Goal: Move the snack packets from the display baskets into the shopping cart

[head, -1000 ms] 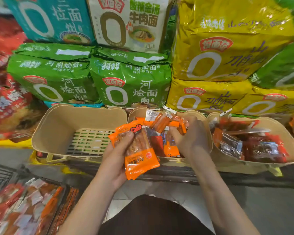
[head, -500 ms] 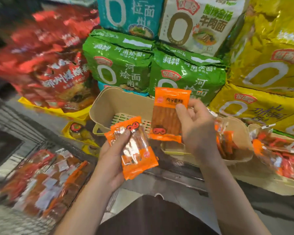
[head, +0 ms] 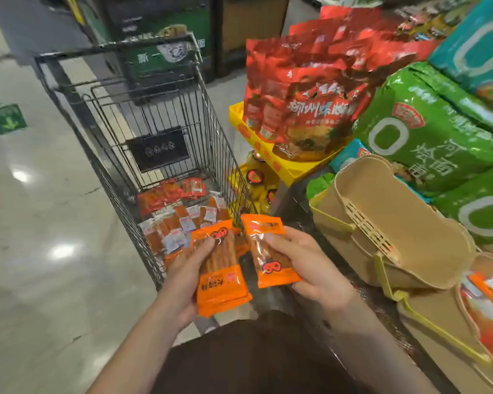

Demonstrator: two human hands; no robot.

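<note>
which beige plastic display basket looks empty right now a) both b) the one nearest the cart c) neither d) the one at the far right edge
b, the beige plastic basket nearest the black wire shopping cart shows only bare walls and slotted floor, while the basket at the right edge still holds orange snack packets.

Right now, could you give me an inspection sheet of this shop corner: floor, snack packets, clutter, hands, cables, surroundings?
Surface: glossy pale tiled floor with light reflections and a green arrow sticker.
Job's things: black wire shopping cart with many orange snack packets on its bottom; nearest tan plastic display basket shows no packets; next tan basket has packets inside.
Clutter: red snack bags in a yellow tray; green noodle packs.
Hands: left hand grips a stack of orange packets; right hand holds one orange packet, fingers curled on it.
Cables: nothing seen.
Surroundings: dark shelving beyond the cart, blurred.
</note>
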